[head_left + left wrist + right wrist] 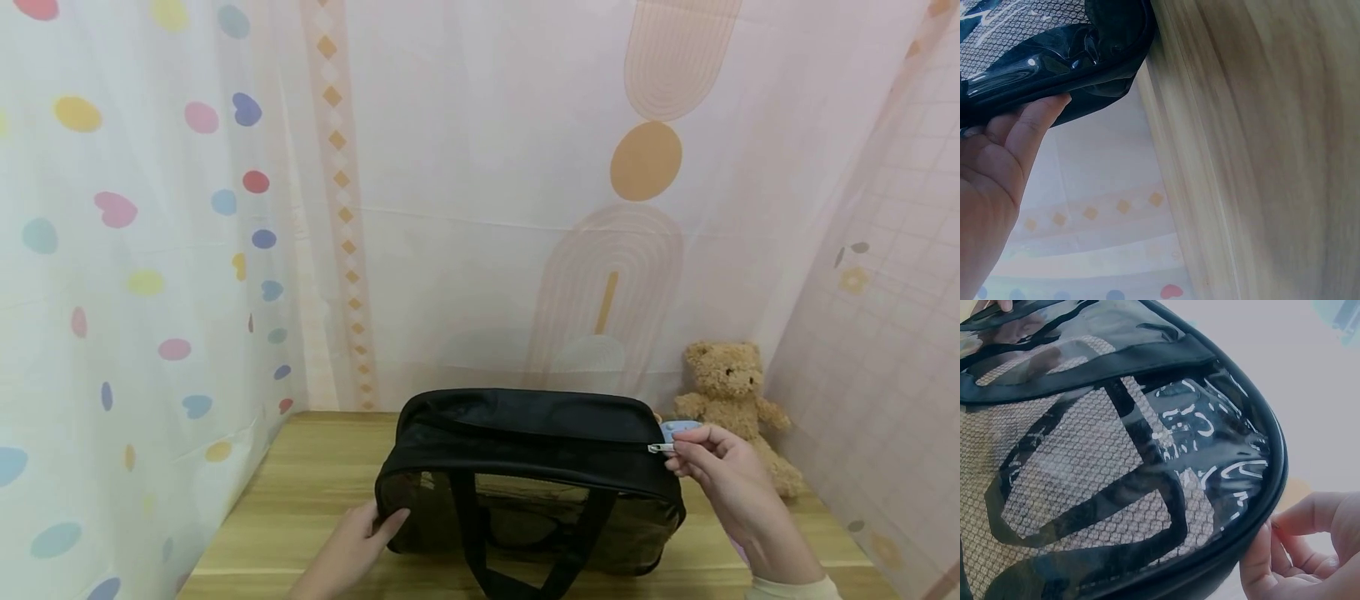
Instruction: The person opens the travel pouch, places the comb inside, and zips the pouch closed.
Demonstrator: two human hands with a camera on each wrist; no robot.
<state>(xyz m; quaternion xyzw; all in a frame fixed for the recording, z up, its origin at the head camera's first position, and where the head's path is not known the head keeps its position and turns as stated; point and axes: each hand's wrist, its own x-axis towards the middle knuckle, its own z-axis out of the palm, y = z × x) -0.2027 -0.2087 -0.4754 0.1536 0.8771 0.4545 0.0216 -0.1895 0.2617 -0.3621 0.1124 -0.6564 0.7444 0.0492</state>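
A black bag (525, 454) with see-through side panels stands on the wooden table, its black strap handle (468, 525) hanging down the front. At the right end of its top seam, my right hand (723, 471) pinches the metal zipper pull (660, 448) between thumb and fingers. My left hand (352, 537) grips the bag's left end, thumb on the front; the left wrist view shows those fingers against the black piped edge (1054, 84). Through the clear panel (1079, 456) in the right wrist view, a mesh-like pattern and dark bands show. The bag's contents cannot be made out.
A tan teddy bear (727, 387) sits at the back right of the wooden table (315, 467). A light blue object (678, 428) is partly hidden behind the bag and my right hand. Patterned curtains (465, 208) hang at the back and both sides.
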